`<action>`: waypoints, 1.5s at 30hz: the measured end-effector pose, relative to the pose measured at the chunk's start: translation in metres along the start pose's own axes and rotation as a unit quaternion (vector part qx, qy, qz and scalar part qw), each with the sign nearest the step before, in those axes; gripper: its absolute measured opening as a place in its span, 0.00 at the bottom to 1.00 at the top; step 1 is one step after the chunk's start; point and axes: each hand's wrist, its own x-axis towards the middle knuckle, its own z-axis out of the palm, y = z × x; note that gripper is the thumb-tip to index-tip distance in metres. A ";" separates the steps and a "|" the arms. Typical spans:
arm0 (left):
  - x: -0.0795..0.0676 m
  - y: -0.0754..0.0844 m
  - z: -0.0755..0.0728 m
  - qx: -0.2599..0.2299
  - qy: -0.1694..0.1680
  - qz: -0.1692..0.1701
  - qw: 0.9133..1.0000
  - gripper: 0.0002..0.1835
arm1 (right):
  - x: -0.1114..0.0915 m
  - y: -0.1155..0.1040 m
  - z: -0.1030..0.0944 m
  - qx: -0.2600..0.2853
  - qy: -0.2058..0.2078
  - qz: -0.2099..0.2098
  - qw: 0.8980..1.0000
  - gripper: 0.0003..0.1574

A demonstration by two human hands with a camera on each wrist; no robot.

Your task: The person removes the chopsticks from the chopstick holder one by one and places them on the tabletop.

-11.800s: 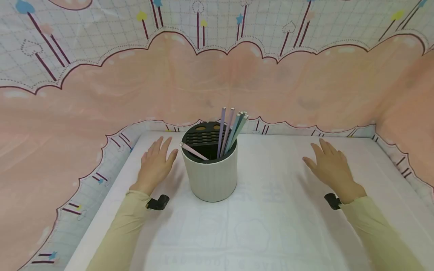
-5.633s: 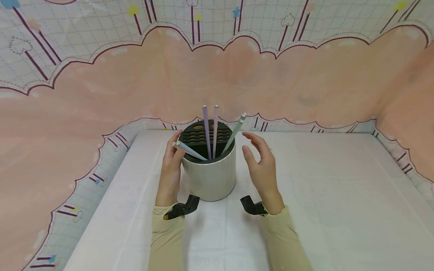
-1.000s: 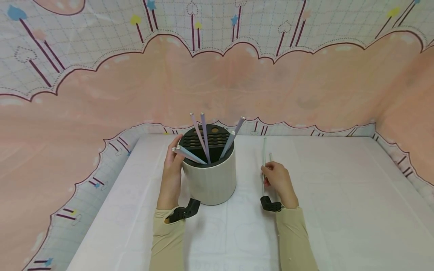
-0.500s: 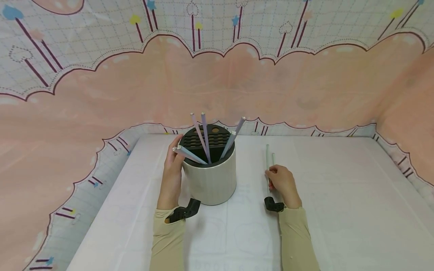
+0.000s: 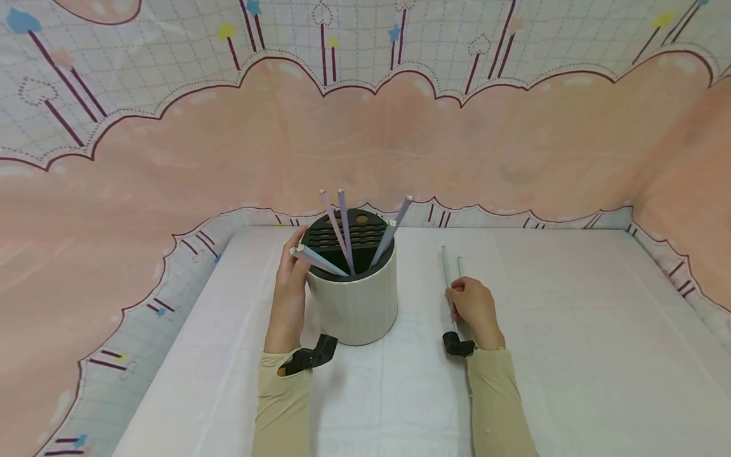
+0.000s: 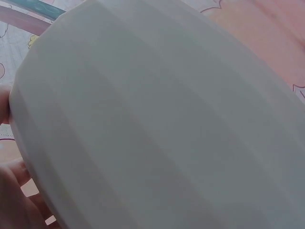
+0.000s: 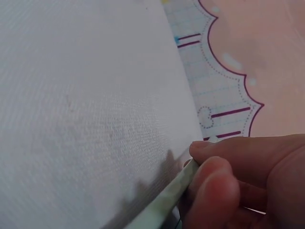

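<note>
A round off-white pencil holder (image 5: 356,311) with a black slotted insert (image 5: 348,231) stands upright on the white table. In it lean several pastel pencils (image 5: 345,222) with shiny tips, in pink, purple and blue. My left hand (image 5: 288,298) holds the holder's left side, its thumb near the rim; in the left wrist view the fingers (image 6: 16,171) touch the ribbed wall. To the right of the holder my right hand (image 5: 476,308) pinches a pale green pencil (image 5: 445,261) between thumb and fingertips, low over the table. Another pale green pencil (image 5: 459,265) lies beside it, partly hidden by the hand.
A white cloth (image 5: 571,330) covers the table. Behind and at the sides hangs a peach and white patterned fabric (image 5: 485,152), meeting the table's back edge. Each wrist carries a small black camera, the left one (image 5: 311,357) close to the holder's base.
Both hands have come inward, the left onto the holder. The green pencils have left the holder for the table's right side. In the last second the pinched pencil has shifted and tilted slightly.
</note>
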 end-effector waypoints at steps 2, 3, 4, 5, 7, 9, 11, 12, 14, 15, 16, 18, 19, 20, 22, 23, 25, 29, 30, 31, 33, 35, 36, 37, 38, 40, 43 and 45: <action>0.000 0.000 0.000 -0.001 0.000 0.000 1.000 0.25 | 0.000 0.000 0.000 -0.002 0.002 0.000 1.000 0.16; 0.000 0.000 0.000 -0.001 -0.001 0.001 1.000 0.25 | 0.000 0.000 0.001 -0.003 0.004 -0.001 1.000 0.16; -0.001 0.001 0.000 -0.001 0.000 0.002 1.000 0.25 | 0.000 0.000 0.001 -0.003 0.006 -0.003 1.000 0.16; -0.001 0.001 0.000 0.000 0.000 0.002 1.000 0.25 | 0.000 0.001 0.001 -0.003 0.007 -0.003 1.000 0.16; -0.001 0.000 0.000 0.002 -0.001 0.002 1.000 0.25 | 0.000 0.001 0.001 -0.002 0.010 -0.004 1.000 0.16; -0.001 0.000 0.000 0.001 -0.002 0.004 1.000 0.25 | 0.000 0.002 0.001 0.001 0.011 -0.003 1.000 0.16; -0.001 0.000 0.000 0.002 -0.003 0.005 1.000 0.25 | 0.000 0.002 0.002 0.004 0.011 -0.002 1.000 0.16; -0.001 0.000 0.000 0.002 -0.003 0.005 1.000 0.25 | 0.000 0.002 0.002 0.000 0.015 -0.003 1.000 0.15; -0.001 -0.001 0.000 0.004 -0.002 0.003 1.000 0.25 | 0.000 0.002 0.002 -0.004 0.021 -0.006 1.000 0.15; -0.001 -0.001 0.000 0.006 -0.001 0.001 1.000 0.25 | -0.001 0.002 0.002 -0.006 0.024 -0.008 1.000 0.14; -0.001 -0.001 0.000 0.007 0.000 0.000 1.000 0.25 | -0.001 0.002 0.003 -0.008 0.026 -0.009 1.000 0.14; -0.001 -0.001 0.000 0.008 0.002 -0.001 1.000 0.25 | 0.000 0.002 0.003 -0.011 0.030 -0.014 0.999 0.14; 0.000 -0.001 0.000 0.007 0.003 -0.001 1.000 0.25 | 0.000 0.002 0.003 -0.008 0.029 -0.015 0.999 0.14; 0.000 -0.001 0.000 0.005 0.002 0.000 1.000 0.25 | 0.000 0.003 0.002 -0.005 0.027 -0.015 1.000 0.14; 0.000 -0.001 0.000 0.001 0.003 0.000 1.000 0.25 | 0.001 0.003 0.002 0.004 0.024 -0.015 1.000 0.14; 0.000 -0.001 -0.001 0.000 0.002 0.001 1.000 0.25 | 0.001 0.003 0.002 0.011 0.022 -0.017 1.000 0.14; 0.001 -0.001 -0.001 -0.006 0.002 0.002 1.000 0.25 | 0.002 0.001 0.001 0.027 0.027 -0.024 0.999 0.14; 0.001 0.000 -0.001 -0.005 0.002 0.007 1.000 0.25 | -0.002 -0.015 -0.001 0.090 0.057 -0.069 0.992 0.14; 0.001 0.000 0.000 -0.005 0.002 0.008 1.000 0.25 | -0.003 -0.021 -0.001 0.112 0.069 -0.086 0.988 0.14; 0.001 0.000 0.000 -0.005 0.002 0.010 1.000 0.25 | -0.006 -0.027 0.000 0.132 0.082 -0.106 0.982 0.15; 0.001 0.001 0.000 -0.004 0.004 0.008 1.000 0.25 | -0.012 -0.041 0.001 0.175 0.103 -0.152 0.967 0.15; 0.000 0.001 0.000 -0.004 0.003 0.006 1.000 0.25 | -0.019 -0.055 0.003 0.199 0.121 -0.200 0.952 0.16; 0.000 0.001 0.000 -0.006 0.001 0.006 1.000 0.25 | -0.023 -0.062 0.004 0.202 0.128 -0.224 0.945 0.17; 0.000 0.001 0.000 -0.004 0.001 0.004 1.000 0.25 | -0.027 -0.068 0.005 0.206 0.134 -0.246 0.937 0.17; -0.001 0.001 -0.001 -0.003 0.000 0.002 1.000 0.25 | -0.031 -0.074 0.006 0.215 0.134 -0.266 0.930 0.17; -0.001 0.001 -0.001 0.000 -0.001 0.001 1.000 0.25 | -0.041 -0.086 0.007 0.228 0.126 -0.295 0.919 0.20; -0.002 0.002 -0.001 0.003 0.000 0.002 1.000 0.25 | -0.061 -0.107 0.004 0.254 0.099 -0.317 0.908 0.24; -0.002 0.002 0.000 0.003 0.001 0.005 1.000 0.26 | -0.074 -0.120 0.002 0.265 0.079 -0.317 0.907 0.28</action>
